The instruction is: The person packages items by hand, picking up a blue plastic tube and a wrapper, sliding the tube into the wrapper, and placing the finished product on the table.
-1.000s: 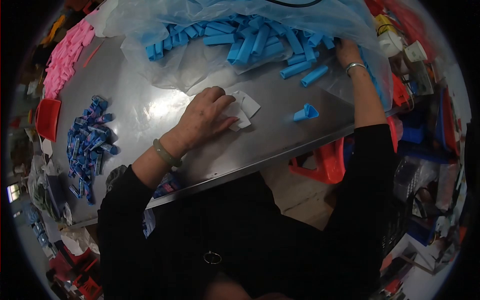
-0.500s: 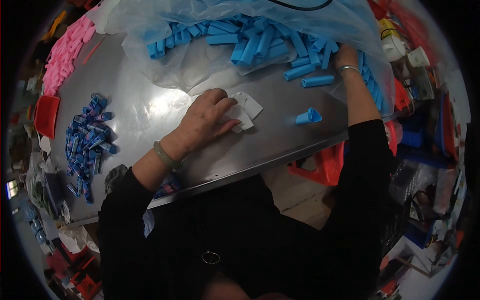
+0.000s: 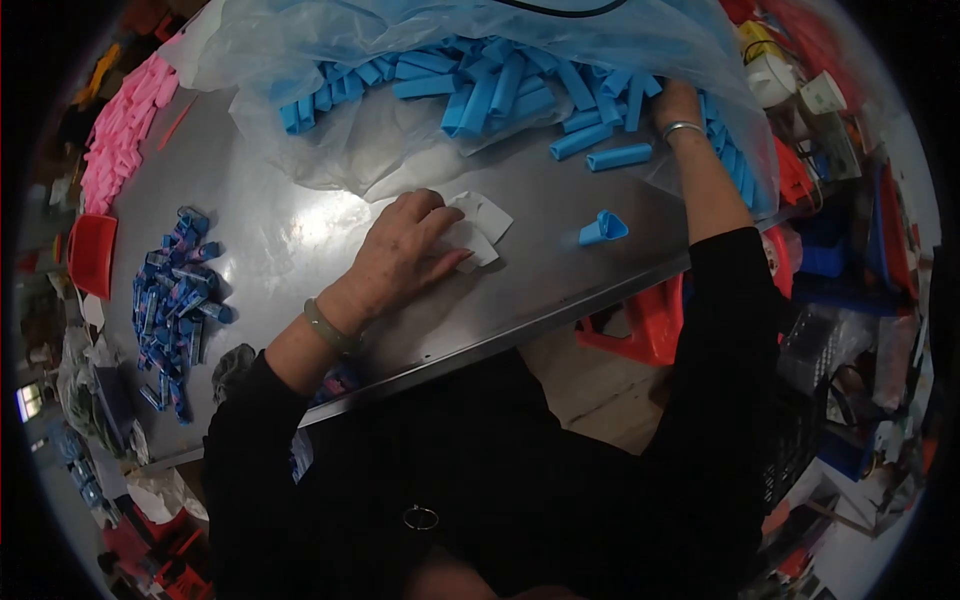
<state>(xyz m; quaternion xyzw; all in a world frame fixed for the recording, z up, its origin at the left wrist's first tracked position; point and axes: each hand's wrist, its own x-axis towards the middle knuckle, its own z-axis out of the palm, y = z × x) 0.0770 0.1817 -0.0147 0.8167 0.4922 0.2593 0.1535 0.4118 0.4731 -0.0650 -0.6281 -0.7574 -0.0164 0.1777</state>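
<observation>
My left hand [image 3: 400, 250] is closed, thumb and fingers, on folded white paper pieces [image 3: 492, 222] just above the metal table [image 3: 545, 250]. A green bangle circles that wrist. At the upper right, my right hand [image 3: 678, 106] reaches into a heap of blue triangular tubes [image 3: 508, 84] that spills from a clear plastic bag [image 3: 320, 150]. Its fingers are hidden among the tubes and the bag. One short blue piece [image 3: 603, 228], with a three-cornered open end, lies apart between the two hands, nearer the table's front edge.
Small printed blue wrapped pieces [image 3: 178, 310] are piled at the left. Behind them lie pink pieces [image 3: 130, 125] and a red scoop-like tray [image 3: 92, 256]. Below the table's edge is a red plastic stool [image 3: 650, 325]. A white cup [image 3: 822, 93] stands at far right.
The whole view has shifted slightly, so the tubes sit a little further left. Both hands keep nearly the same places, the left still on the paper and the right still in the heap.
</observation>
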